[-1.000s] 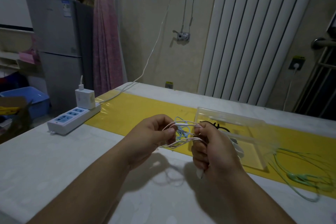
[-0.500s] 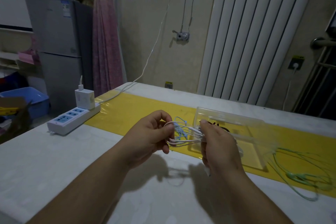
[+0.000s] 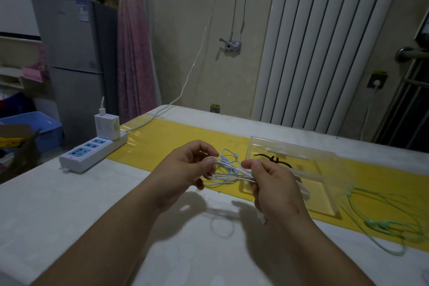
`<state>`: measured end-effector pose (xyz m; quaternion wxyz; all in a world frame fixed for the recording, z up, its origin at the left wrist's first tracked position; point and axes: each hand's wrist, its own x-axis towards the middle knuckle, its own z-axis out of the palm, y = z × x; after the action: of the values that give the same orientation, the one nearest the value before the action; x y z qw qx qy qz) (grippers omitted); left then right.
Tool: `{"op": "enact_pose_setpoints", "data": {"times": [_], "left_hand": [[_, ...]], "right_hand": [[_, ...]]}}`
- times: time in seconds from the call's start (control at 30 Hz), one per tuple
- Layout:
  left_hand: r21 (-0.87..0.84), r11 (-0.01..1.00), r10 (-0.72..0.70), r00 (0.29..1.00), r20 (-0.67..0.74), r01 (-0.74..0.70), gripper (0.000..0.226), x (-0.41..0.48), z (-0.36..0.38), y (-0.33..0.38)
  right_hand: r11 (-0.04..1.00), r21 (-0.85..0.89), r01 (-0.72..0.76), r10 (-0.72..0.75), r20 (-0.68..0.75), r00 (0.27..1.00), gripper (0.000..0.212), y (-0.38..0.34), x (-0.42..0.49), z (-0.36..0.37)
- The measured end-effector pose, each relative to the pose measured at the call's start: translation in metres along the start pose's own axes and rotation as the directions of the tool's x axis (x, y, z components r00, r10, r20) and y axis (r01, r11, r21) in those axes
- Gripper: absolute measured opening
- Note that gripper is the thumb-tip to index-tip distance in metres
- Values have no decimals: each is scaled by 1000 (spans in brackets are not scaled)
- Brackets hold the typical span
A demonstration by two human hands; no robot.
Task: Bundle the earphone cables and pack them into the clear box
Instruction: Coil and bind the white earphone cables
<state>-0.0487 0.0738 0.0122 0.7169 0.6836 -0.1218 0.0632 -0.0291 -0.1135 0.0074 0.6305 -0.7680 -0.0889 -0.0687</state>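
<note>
A coil of white earphone cable (image 3: 232,168) is stretched between my two hands above the table. My left hand (image 3: 185,169) pinches its left end and my right hand (image 3: 271,183) pinches its right end. A blue earphone cable (image 3: 226,158) lies on the yellow strip just behind the coil. The clear box (image 3: 325,183) stands open on the strip right of my hands, with a dark twist tie (image 3: 274,160) at its near rim. A green earphone cable (image 3: 383,223) lies loose to the right of the box.
A white power strip (image 3: 92,151) with a charger plugged in sits at the table's left edge, its cord running across the yellow strip (image 3: 176,139). A fridge, a curtain and a radiator stand behind the table. The front of the white table (image 3: 69,211) lies below my arms.
My hands have drawn slightly apart, pulling the white coil out longer between them. The box and the green cable have not moved.
</note>
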Motion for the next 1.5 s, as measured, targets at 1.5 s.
{"op": "enact_pose_setpoints", "data": {"times": [1.5], "left_hand": [[255,962,-132,984,122,98,61,-1,12,12]], "right_hand": [[944,-314,103,-42,196,980,34,-10,-10,-3]]}}
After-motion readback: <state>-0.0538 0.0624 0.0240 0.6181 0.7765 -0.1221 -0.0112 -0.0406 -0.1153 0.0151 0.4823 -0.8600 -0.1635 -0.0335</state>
